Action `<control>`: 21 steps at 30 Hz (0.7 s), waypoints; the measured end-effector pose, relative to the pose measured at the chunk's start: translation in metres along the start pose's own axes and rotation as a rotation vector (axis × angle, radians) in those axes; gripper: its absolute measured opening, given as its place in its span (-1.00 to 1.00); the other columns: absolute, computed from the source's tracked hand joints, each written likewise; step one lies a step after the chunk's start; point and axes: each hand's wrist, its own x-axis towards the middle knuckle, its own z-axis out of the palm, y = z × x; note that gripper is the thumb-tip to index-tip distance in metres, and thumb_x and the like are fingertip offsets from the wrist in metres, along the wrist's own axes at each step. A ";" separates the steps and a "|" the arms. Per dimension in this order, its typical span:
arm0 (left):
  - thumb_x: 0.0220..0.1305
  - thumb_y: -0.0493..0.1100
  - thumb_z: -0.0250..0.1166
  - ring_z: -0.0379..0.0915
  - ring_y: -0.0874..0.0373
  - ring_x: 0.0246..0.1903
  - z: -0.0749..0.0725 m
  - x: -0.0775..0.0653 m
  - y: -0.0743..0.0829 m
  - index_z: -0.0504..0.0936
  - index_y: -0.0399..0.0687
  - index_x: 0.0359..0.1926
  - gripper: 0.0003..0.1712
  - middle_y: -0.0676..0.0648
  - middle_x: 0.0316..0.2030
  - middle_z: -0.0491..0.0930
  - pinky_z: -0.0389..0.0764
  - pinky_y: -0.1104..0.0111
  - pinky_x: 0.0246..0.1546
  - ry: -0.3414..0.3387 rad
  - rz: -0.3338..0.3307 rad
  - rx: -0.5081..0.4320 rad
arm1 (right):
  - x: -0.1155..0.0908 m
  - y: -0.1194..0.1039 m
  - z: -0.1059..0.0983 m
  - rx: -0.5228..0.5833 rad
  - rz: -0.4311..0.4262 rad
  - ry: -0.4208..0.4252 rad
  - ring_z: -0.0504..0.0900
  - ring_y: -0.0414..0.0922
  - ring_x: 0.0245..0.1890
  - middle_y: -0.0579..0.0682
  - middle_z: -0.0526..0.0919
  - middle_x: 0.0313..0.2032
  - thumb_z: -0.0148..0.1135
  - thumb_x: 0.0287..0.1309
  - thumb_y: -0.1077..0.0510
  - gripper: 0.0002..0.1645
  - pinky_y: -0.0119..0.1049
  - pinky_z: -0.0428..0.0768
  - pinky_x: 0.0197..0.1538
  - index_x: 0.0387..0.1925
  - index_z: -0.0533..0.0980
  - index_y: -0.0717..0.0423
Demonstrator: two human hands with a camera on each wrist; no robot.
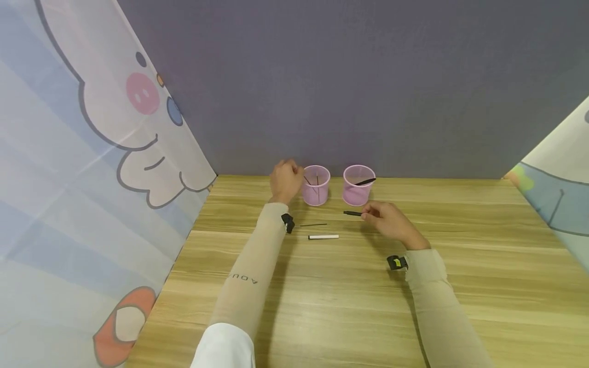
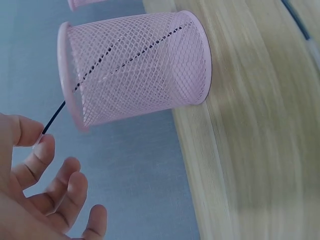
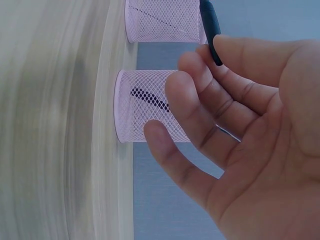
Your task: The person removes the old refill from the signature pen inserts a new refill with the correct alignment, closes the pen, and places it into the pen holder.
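Note:
My left hand (image 1: 285, 180) is at the rim of the left pink mesh cup (image 1: 315, 198). In the left wrist view its thumb and forefinger pinch the end of a thin dark pen refill (image 2: 54, 117), which slants into the cup. Another thin dark stick (image 1: 318, 180) stands inside. My right hand (image 1: 388, 222) pinches a short black pen part (image 1: 352, 213) between thumb and forefinger, above the table in front of the right pink mesh cup (image 1: 355, 197). A black pen-like piece (image 1: 366, 181) leans in that cup, its end over the rim.
On the wooden table (image 1: 349, 296), a thin dark refill (image 1: 314, 225) lies near the left wrist. Just in front of it is a white pen tube (image 1: 324, 237) with a dark end. A grey panel (image 1: 359, 92) rises behind the cups, and a cartoon-printed cloth (image 1: 69, 204) hangs at left.

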 end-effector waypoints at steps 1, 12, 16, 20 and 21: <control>0.35 -0.08 0.18 0.57 -0.07 -0.21 -0.001 -0.002 -0.001 0.58 -0.09 -0.44 -0.75 -0.13 -0.33 0.60 0.57 0.04 -0.12 0.005 -0.005 -0.014 | 0.000 0.000 0.000 0.000 -0.001 0.001 0.51 -0.13 -0.32 0.13 0.68 -0.31 0.20 0.44 0.18 -0.82 -0.25 0.50 -0.21 -0.15 0.61 0.24; 0.41 -0.09 0.23 0.52 -0.01 -0.33 -0.017 -0.034 -0.027 0.68 -0.14 -0.38 -0.74 -0.14 -0.34 0.64 0.49 0.19 -0.28 -0.048 0.010 -0.201 | 0.002 0.002 -0.001 0.005 0.011 0.010 0.52 -0.14 -0.34 0.09 0.68 -0.33 0.18 0.44 0.16 -0.79 -0.27 0.51 -0.23 -0.13 0.62 0.25; 0.41 -0.10 0.28 0.55 0.05 -0.35 -0.019 -0.044 -0.032 0.75 -0.12 -0.26 -0.79 -0.12 -0.31 0.70 0.51 0.29 -0.28 -0.108 0.007 -0.260 | 0.002 0.003 -0.002 0.007 0.011 0.011 0.52 -0.14 -0.34 0.11 0.68 -0.33 0.18 0.44 0.17 -0.79 -0.28 0.51 -0.23 -0.13 0.62 0.25; 0.38 -0.12 0.36 0.56 0.06 -0.33 -0.018 -0.054 -0.034 0.78 -0.12 -0.21 -0.83 -0.10 -0.28 0.73 0.53 0.33 -0.26 -0.131 0.013 -0.305 | 0.001 0.005 -0.003 0.003 0.021 0.010 0.53 -0.12 -0.33 0.10 0.68 -0.32 0.19 0.43 0.18 -0.83 -0.26 0.52 -0.22 -0.15 0.62 0.22; 0.36 -0.12 0.38 0.57 0.06 -0.33 -0.018 -0.056 -0.034 0.78 -0.13 -0.21 -0.84 -0.11 -0.28 0.74 0.53 0.33 -0.25 -0.126 0.018 -0.316 | 0.001 0.005 -0.003 0.001 0.025 0.010 0.53 -0.11 -0.33 0.10 0.69 -0.32 0.19 0.43 0.18 -0.83 -0.26 0.52 -0.22 -0.15 0.62 0.20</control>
